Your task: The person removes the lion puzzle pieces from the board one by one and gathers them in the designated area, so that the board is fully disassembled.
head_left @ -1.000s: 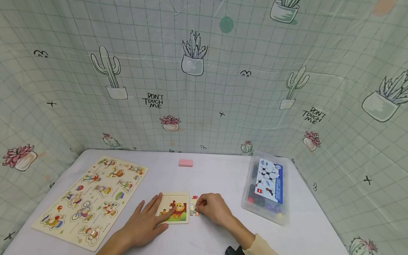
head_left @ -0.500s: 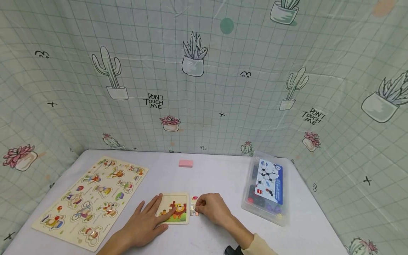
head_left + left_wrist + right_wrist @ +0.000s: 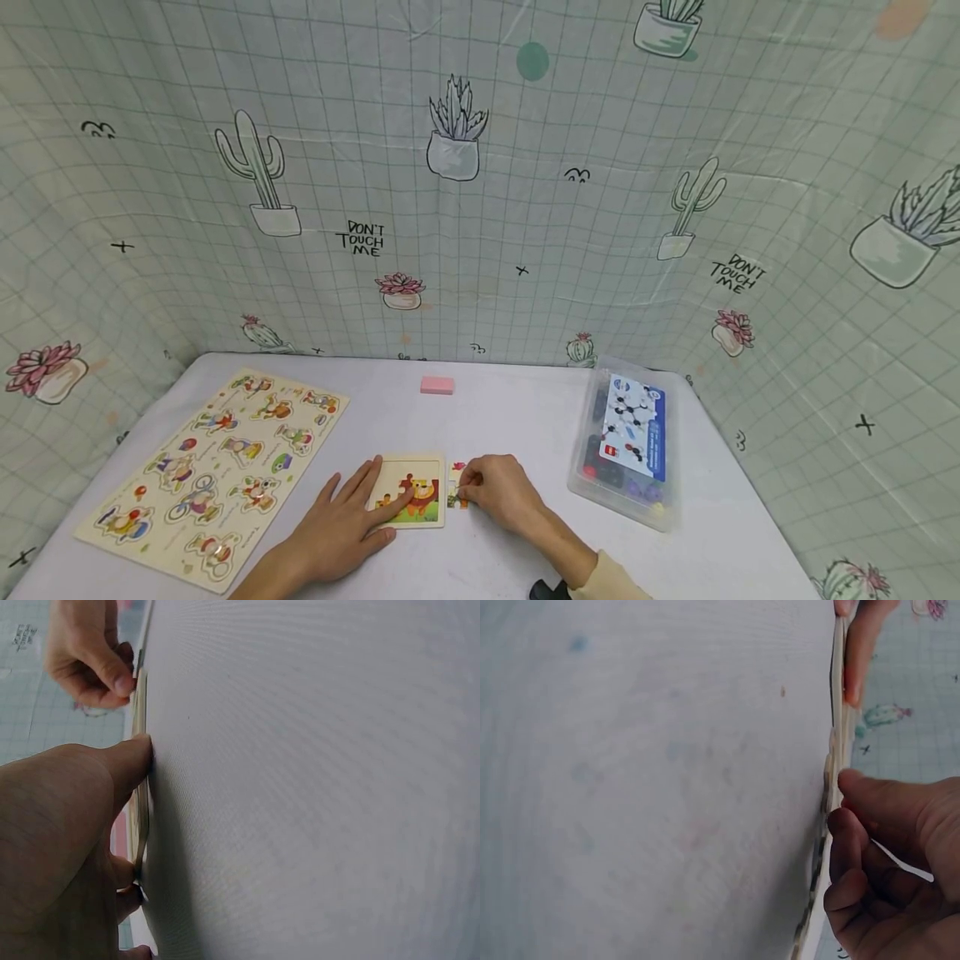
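The left hand (image 3: 333,529) lies spread with straight fingers on a small square wooden jigsaw board (image 3: 405,457), its index fingertip on the picture of a yellow and orange lion. In the left wrist view, the thumb (image 3: 135,759) rests at the board's near edge. Just right of the board, the right hand (image 3: 501,492) pinches a small jigsaw piece (image 3: 453,502) with green and orange on it, low at the table. Its fingers partly cover the piece. Another pale piece with a red print (image 3: 458,467) lies directly behind it. The right wrist view shows thumb and index finger (image 3: 846,821) close together.
A large wooden puzzle board (image 3: 168,508) with cartoon figures lies at the left. A pink block (image 3: 437,385) sits at the back. On the right is a clear plastic case (image 3: 585,467) with a blue-and-white label. A black object (image 3: 550,590) shows by the right sleeve.
The piece under the right fingers looked pale and shiny before and now shows green and orange. The right fingers have shifted only slightly; the left hand stays where it was.
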### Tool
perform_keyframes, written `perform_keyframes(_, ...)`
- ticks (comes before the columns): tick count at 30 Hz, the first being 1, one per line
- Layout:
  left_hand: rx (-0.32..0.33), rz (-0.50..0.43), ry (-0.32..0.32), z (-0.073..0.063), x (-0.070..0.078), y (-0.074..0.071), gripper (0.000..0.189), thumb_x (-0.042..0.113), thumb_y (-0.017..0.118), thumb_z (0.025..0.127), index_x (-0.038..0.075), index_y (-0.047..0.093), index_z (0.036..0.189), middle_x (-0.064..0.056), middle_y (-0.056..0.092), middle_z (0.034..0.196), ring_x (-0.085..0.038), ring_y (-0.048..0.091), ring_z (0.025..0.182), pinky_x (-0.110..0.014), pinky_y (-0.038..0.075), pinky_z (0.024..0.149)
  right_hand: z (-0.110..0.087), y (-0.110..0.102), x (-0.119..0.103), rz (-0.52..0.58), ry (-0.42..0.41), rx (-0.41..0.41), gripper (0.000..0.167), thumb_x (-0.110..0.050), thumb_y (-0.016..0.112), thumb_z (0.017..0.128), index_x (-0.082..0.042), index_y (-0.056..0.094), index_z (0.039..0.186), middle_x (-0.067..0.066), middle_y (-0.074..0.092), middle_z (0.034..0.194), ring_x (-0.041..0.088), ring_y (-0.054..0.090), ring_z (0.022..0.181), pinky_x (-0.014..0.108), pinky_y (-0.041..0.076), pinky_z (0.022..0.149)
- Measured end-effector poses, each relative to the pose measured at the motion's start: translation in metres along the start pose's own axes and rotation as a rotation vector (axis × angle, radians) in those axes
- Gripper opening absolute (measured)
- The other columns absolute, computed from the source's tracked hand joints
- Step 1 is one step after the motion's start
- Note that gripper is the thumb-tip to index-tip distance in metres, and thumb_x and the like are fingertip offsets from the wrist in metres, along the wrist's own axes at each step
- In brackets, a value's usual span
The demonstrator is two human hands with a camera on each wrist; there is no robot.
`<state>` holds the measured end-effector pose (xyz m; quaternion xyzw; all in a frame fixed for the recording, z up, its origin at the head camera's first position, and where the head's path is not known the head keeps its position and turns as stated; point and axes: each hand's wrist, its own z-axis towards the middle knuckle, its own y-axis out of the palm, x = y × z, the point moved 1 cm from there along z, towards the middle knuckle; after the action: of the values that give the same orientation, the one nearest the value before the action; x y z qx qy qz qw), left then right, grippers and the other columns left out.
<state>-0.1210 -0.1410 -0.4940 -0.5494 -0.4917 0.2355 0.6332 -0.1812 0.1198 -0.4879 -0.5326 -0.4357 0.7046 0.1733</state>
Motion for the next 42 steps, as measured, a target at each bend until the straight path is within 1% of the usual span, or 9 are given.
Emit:
perform_keyframes(5, -0.009, 0.005, -0.009, 0.000, 0.000, 0.000, 0.051, 0.053, 0.050, 0.102, 0.038, 0.047, 0.150, -0.022, 0.017, 0.165, -0.039, 0.019, 0.152, -0.070, 0.016, 0.113, -0.002, -0.002, -0.001, -0.044, -0.024, -0.041, 0.018, -0.019, 0.087, 0.079, -0.017, 0.069, 0.080, -0.012, 0.056, 0.071, -0.001, 0.050, 0.063, 0.019, 0.044, 0.058)
perform_keyframes(8, -0.014, 0.003, -0.010, 0.000, 0.001, -0.001, 0.051, 0.053, 0.050, 0.101, 0.038, 0.047, 0.150, -0.023, 0.017, 0.165, -0.039, 0.019, 0.152, -0.070, 0.016, 0.114, -0.003, -0.001, -0.002, -0.072, -0.038, -0.048, 0.019, -0.018, 0.088, 0.078, -0.016, 0.070, 0.081, -0.011, 0.056, 0.074, -0.001, 0.049, 0.064, 0.019, 0.043, 0.059)
perform_keyframes(13, -0.011, -0.009, -0.002, -0.001, 0.001, -0.001, 0.052, 0.052, 0.050, 0.101, 0.037, 0.048, 0.150, -0.023, 0.018, 0.165, -0.040, 0.020, 0.152, -0.071, 0.017, 0.113, -0.002, 0.000, -0.002, -0.070, -0.040, -0.041, 0.018, -0.017, 0.088, 0.078, -0.015, 0.070, 0.082, -0.009, 0.058, 0.074, -0.001, 0.049, 0.064, 0.019, 0.043, 0.059)
perform_keyframes(20, -0.014, -0.034, 0.003, 0.000, -0.001, -0.001, 0.051, 0.050, 0.049, 0.103, 0.038, 0.044, 0.152, -0.023, 0.014, 0.166, -0.040, 0.015, 0.153, -0.071, 0.012, 0.114, -0.001, 0.000, -0.002, -0.073, -0.030, -0.051, 0.018, -0.020, 0.087, 0.079, -0.016, 0.070, 0.081, -0.012, 0.056, 0.074, -0.001, 0.050, 0.065, 0.018, 0.044, 0.060)
perform_keyframes(25, -0.008, -0.057, 0.011, 0.000, -0.001, -0.002, 0.051, 0.047, 0.051, 0.103, 0.039, 0.044, 0.152, -0.024, 0.015, 0.165, -0.041, 0.015, 0.153, -0.071, 0.011, 0.114, 0.003, 0.002, -0.005, -0.078, -0.046, -0.031, 0.015, -0.019, 0.084, 0.081, -0.016, 0.070, 0.082, -0.013, 0.056, 0.074, -0.001, 0.051, 0.067, 0.019, 0.045, 0.062)
perform_keyframes(31, -0.006, -0.036, 0.013, 0.000, 0.000, -0.002, 0.050, 0.046, 0.052, 0.103, 0.040, 0.045, 0.151, -0.024, 0.016, 0.165, -0.040, 0.016, 0.153, -0.070, 0.013, 0.114, 0.012, 0.005, -0.012, -0.091, -0.042, -0.016, 0.005, -0.016, 0.078, 0.087, -0.013, 0.074, 0.088, -0.013, 0.058, 0.076, 0.000, 0.052, 0.067, 0.019, 0.046, 0.062)
perform_keyframes(36, 0.003, -0.034, 0.030, 0.001, -0.001, -0.002, 0.049, 0.044, 0.052, 0.103, 0.038, 0.045, 0.152, -0.024, 0.018, 0.165, -0.043, 0.016, 0.152, -0.069, 0.012, 0.115, 0.021, 0.006, -0.021, -0.063, -0.059, -0.043, 0.003, -0.014, 0.075, 0.090, -0.012, 0.076, 0.092, -0.012, 0.059, 0.077, 0.001, 0.052, 0.068, 0.019, 0.046, 0.061)
perform_keyframes(38, 0.009, -0.037, 0.039, 0.001, 0.000, -0.001, 0.049, 0.042, 0.052, 0.103, 0.037, 0.045, 0.152, -0.024, 0.018, 0.165, -0.043, 0.015, 0.152, -0.069, 0.012, 0.115, 0.025, 0.007, -0.025, -0.061, -0.076, -0.060, 0.005, -0.013, 0.073, 0.092, -0.012, 0.076, 0.095, -0.011, 0.060, 0.079, 0.001, 0.053, 0.070, 0.018, 0.047, 0.063)
perform_keyframes(42, 0.017, -0.046, 0.063, 0.003, 0.002, 0.000, 0.050, 0.041, 0.054, 0.103, 0.035, 0.045, 0.152, -0.023, 0.019, 0.165, -0.043, 0.013, 0.153, -0.070, 0.011, 0.115, 0.034, 0.011, -0.032, -0.097, -0.117, -0.108, 0.012, -0.011, 0.069, 0.095, -0.012, 0.077, 0.103, -0.008, 0.064, 0.087, 0.000, 0.054, 0.076, 0.019, 0.048, 0.069)
